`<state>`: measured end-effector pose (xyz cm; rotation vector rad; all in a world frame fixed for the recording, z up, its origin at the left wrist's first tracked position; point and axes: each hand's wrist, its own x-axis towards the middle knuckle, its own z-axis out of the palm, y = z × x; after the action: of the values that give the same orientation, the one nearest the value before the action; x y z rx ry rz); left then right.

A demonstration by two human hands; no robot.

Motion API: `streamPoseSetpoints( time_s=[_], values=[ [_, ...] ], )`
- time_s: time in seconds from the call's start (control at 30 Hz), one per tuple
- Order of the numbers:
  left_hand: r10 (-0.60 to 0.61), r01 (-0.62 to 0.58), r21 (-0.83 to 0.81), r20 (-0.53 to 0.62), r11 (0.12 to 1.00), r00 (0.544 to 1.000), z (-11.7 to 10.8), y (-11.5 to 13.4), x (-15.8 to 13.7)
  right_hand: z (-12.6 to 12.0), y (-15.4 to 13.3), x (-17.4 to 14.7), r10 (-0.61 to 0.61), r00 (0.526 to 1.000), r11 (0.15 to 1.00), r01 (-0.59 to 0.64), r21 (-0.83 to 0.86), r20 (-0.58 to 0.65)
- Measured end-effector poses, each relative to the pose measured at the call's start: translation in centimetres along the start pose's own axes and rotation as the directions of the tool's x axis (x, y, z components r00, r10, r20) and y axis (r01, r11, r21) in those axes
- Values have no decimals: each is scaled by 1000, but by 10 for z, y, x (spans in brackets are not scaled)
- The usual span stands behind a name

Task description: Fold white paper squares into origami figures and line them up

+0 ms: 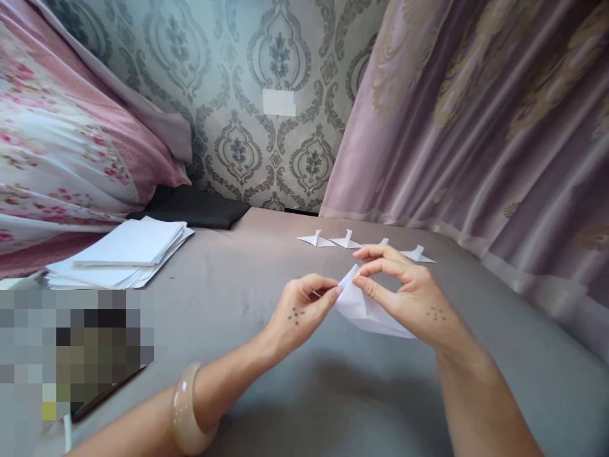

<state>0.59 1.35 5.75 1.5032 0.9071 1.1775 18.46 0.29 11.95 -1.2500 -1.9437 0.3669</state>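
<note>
A folded sheet of white paper hangs between my two hands, raised over the grey surface. My left hand pinches its narrow folded edge between thumb and fingers. Close by, my right hand grips the same paper near its upper tip, thumb against fingertips. The paper's lower right part lies partly behind my right hand. Beyond my hands stands a row of several small folded paper figures, each with a flat pointed base and an upright neck; one is partly covered by my right fingers.
A stack of white paper sheets lies at the left, in front of a folded black cloth. Floral fabric hangs on the left, and a pink curtain borders the right. A blurred-out patch covers the lower left corner.
</note>
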Motion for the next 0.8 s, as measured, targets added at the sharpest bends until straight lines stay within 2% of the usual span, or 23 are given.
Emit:
streamPoseSetpoints(
  time_s=[0.23,0.43,0.8],
  values=[
    [133,-132,122,3,984,991,0,1,-1,7,-3,1,147,985,986,-138,96,-91],
    [146,-151,133,51,979,988,0,4,-3,6,-3,2,115,985,987,-99,128,-127],
    [199,-207,157,65,966,978,2,4,-5,4,-5,3,152,975,988,-145,53,-162]
  ],
)
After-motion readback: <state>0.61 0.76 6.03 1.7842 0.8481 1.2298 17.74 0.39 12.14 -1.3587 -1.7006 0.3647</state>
